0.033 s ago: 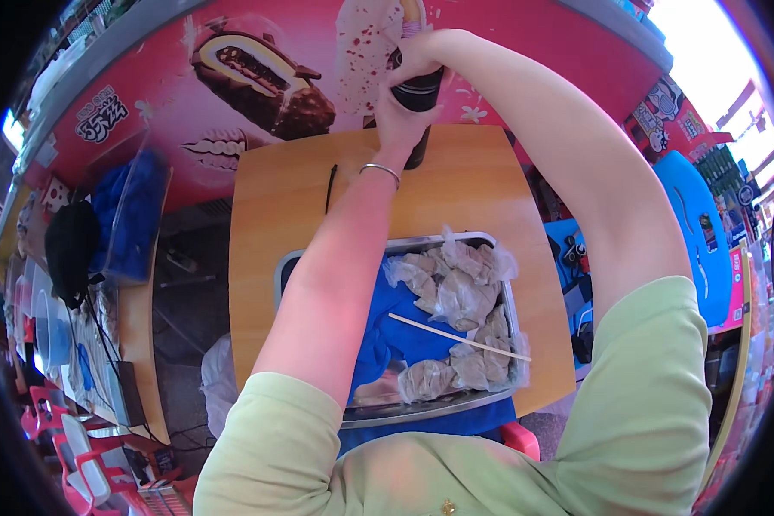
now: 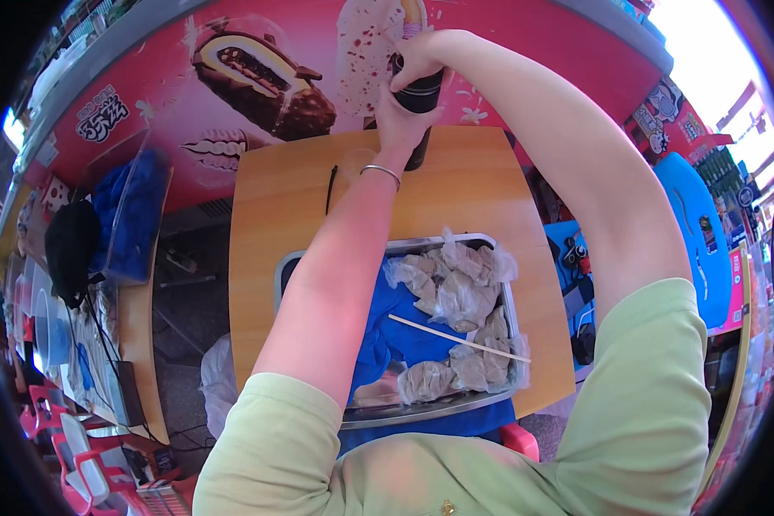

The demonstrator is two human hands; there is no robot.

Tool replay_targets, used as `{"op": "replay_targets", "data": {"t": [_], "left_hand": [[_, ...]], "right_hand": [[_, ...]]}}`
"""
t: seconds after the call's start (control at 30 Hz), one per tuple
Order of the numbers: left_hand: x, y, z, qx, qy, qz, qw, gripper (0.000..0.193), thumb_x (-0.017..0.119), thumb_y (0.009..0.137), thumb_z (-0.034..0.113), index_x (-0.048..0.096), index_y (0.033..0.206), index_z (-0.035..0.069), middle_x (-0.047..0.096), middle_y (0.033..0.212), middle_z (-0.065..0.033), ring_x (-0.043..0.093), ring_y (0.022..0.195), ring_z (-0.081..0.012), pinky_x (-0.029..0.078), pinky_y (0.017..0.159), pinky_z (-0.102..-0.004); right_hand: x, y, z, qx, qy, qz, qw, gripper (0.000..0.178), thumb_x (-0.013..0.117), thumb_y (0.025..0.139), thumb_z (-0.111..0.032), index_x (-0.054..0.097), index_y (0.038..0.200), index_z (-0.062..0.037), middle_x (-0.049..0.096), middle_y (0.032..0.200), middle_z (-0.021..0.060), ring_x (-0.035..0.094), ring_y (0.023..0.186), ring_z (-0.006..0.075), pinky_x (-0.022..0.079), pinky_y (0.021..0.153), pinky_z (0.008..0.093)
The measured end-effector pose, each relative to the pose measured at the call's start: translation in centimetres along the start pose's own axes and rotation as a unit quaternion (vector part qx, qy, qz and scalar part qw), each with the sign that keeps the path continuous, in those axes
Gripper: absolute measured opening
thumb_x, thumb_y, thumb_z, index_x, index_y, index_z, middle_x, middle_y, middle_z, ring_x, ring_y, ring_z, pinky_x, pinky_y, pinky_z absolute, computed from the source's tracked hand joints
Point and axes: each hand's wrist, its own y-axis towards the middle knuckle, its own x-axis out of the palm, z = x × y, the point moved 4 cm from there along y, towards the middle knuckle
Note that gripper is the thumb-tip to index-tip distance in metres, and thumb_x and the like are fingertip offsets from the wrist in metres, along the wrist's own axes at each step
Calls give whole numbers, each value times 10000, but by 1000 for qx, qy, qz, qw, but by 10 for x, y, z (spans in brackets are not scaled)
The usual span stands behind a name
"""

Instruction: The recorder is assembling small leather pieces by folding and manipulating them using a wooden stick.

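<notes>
At the table's far edge, a dark, bottle-like cylinder [image 2: 419, 96] stands in front of the pink wall. My left hand [image 2: 402, 125], below a silver bangle, is wrapped around its body. My right hand [image 2: 419, 57] reaches over from the right and grips its top, fingers closed. Part of the cylinder is hidden behind my hands, so I cannot tell its exact kind. Nearer to me, a metal tray [image 2: 512, 310] holds a blue cloth [image 2: 408, 322] and several plastic-wrapped greyish-brown lumps [image 2: 460, 297]. A pale thin stick [image 2: 456, 337] lies across them.
On the wooden table [image 2: 275, 198] lies a thin black strip [image 2: 331, 189]. To the left, a side table carries a bin of blue cloth [image 2: 133, 215] and a black bag [image 2: 71, 245]. Blue plastic furniture [image 2: 697, 232] stands at the right. A red-edged seat [image 2: 520, 439] is near me.
</notes>
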Motion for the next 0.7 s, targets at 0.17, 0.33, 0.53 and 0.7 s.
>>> {"op": "replay_targets", "data": {"t": [0.17, 0.33, 0.53, 0.7], "left_hand": [[-11, 5, 0, 0, 3, 13, 1000, 831, 871, 532, 206, 408, 1189, -3, 580, 1117, -183, 589, 1037, -273, 474, 905, -377], [-9, 5, -1, -17, 19, 14, 1000, 840, 871, 530, 206, 409, 1201, 1, 584, 1118, -176, 592, 1031, -268, 479, 896, -374], [-9, 0, 0, -34, 18, 2, 999, 856, 871, 535, 207, 399, 1223, 15, 582, 1115, -164, 587, 1035, -258, 483, 887, -373], [-10, 2, -1, -11, 2, 0, 1000, 845, 869, 544, 203, 394, 1218, 17, 581, 1113, -162, 587, 1033, -249, 487, 881, -370]], "right_hand": [[-31, -18, -8, -127, 28, 65, 989, 667, 736, 716, -400, 439, 1191, -37, 540, 1091, 126, 618, 929, 285, 591, 714, 375], [-29, -19, 11, -173, 269, 151, 935, 619, 696, 775, -419, 450, 1246, -101, 608, 1039, 98, 620, 871, 188, 538, 698, 302], [9, -17, 8, -163, 717, 120, 668, 497, 671, 814, -409, 475, 1123, -73, 530, 985, 125, 623, 874, 241, 550, 805, 341], [18, -13, 11, -148, 734, 106, 654, 509, 675, 809, -421, 476, 1122, -72, 531, 976, 126, 625, 877, 245, 550, 798, 343]]}}
